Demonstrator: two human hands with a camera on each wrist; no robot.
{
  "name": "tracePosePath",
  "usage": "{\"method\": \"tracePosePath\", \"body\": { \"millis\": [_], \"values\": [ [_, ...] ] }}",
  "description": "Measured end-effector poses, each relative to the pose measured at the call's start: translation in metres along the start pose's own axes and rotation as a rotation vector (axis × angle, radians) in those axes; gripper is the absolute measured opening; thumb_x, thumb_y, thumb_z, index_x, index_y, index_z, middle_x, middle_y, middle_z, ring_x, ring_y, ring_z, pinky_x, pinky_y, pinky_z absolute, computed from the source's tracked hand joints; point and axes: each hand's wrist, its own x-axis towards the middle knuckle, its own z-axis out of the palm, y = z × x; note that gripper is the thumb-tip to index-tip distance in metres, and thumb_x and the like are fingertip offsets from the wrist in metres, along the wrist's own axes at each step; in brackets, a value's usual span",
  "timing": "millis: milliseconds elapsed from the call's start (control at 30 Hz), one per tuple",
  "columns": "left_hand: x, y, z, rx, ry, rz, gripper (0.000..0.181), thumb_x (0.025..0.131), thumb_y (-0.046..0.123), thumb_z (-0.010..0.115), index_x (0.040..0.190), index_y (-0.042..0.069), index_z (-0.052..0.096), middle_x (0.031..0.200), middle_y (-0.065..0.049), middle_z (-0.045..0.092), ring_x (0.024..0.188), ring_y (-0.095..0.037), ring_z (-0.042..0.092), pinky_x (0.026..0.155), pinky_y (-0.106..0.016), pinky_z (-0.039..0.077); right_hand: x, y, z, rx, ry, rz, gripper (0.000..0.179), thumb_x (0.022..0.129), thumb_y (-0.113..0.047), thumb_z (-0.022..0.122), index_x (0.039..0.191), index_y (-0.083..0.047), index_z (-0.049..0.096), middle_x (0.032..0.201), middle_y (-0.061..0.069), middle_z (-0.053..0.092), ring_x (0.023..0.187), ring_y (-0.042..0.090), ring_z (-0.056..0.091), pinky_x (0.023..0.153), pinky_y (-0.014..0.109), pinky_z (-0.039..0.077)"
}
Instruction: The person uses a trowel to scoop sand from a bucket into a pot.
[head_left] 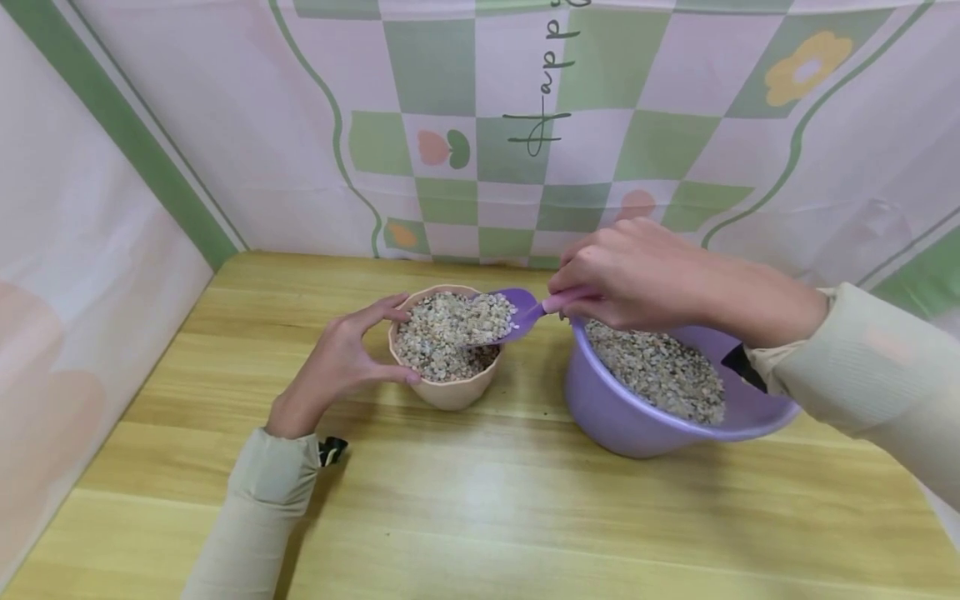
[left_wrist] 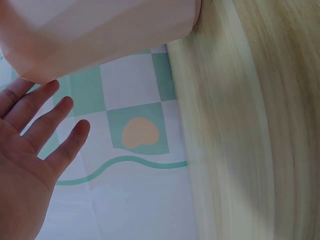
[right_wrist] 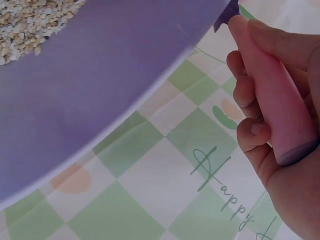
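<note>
My right hand grips the pink handle of a small purple trowel. The trowel's blade, heaped with coarse pale gravel, is over a peach flowerpot with a wavy rim. Gravel also fills the pot nearly to that rim. My left hand rests against the pot's left side, thumb and index finger spread along the rim. In the left wrist view its other fingers are fairly straight beside the pot's wall.
A lilac basin holding more gravel stands right of the pot, under my right forearm. All of it is on a wooden table. A checked green-and-white cloth hangs behind, and another pale cloth is at the left.
</note>
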Motion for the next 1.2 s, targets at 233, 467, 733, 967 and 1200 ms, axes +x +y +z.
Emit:
{"method": "tracePosePath", "body": {
  "millis": [233, 467, 733, 967, 1200],
  "values": [
    [0.001, 0.000, -0.001, -0.015, -0.006, -0.025, 0.080, 0.056, 0.050, 0.093, 0.122, 0.013, 0.068, 0.146, -0.005, 0.053, 0.136, -0.031, 0.046, 0.112, -0.051, 0.037, 0.006, -0.002, -0.006, -0.035, -0.011, 0.004, 0.023, 0.091, -0.025, 0.074, 0.070, -0.024, 0.064, 0.069, -0.013, 0.061, 0.052, 0.002, 0.047, 0.047, 0.027, 0.040],
    [0.000, 0.000, 0.000, -0.013, -0.007, -0.036, 0.079, 0.055, 0.051, 0.093, 0.121, 0.014, 0.068, 0.147, -0.007, 0.052, 0.137, -0.033, 0.046, 0.113, -0.053, 0.036, 0.009, -0.007, -0.018, -0.108, -0.043, 0.023, 0.023, 0.092, -0.028, 0.073, 0.070, -0.028, 0.066, 0.068, -0.013, 0.061, 0.052, 0.005, 0.047, 0.044, 0.029, 0.035],
    [0.001, 0.000, 0.000, -0.013, 0.000, -0.030, 0.079, 0.055, 0.049, 0.094, 0.121, 0.014, 0.069, 0.147, -0.011, 0.051, 0.136, -0.033, 0.046, 0.112, -0.053, 0.036, 0.013, -0.011, -0.025, -0.120, -0.082, 0.030, 0.025, 0.093, -0.028, 0.072, 0.069, -0.027, 0.064, 0.066, -0.012, 0.055, 0.053, 0.009, 0.046, 0.043, 0.029, 0.037],
    [0.001, 0.000, -0.001, -0.024, -0.006, -0.031, 0.079, 0.055, 0.047, 0.095, 0.122, 0.014, 0.069, 0.147, -0.012, 0.051, 0.136, -0.035, 0.046, 0.112, -0.054, 0.036, 0.018, -0.014, -0.032, -0.108, -0.077, 0.011, 0.024, 0.092, -0.024, 0.072, 0.069, -0.023, 0.066, 0.066, -0.012, 0.055, 0.052, 0.008, 0.046, 0.048, 0.029, 0.042],
    [0.000, -0.001, -0.002, -0.033, -0.014, -0.032, 0.077, 0.056, 0.049, 0.093, 0.120, 0.014, 0.068, 0.149, -0.005, 0.050, 0.137, -0.032, 0.045, 0.113, -0.054, 0.035, 0.018, -0.014, -0.038, -0.123, -0.070, 0.042, 0.024, 0.095, -0.029, 0.069, 0.071, -0.027, 0.065, 0.067, -0.013, 0.053, 0.055, 0.007, 0.048, 0.049, 0.032, 0.044]
  ]
}}
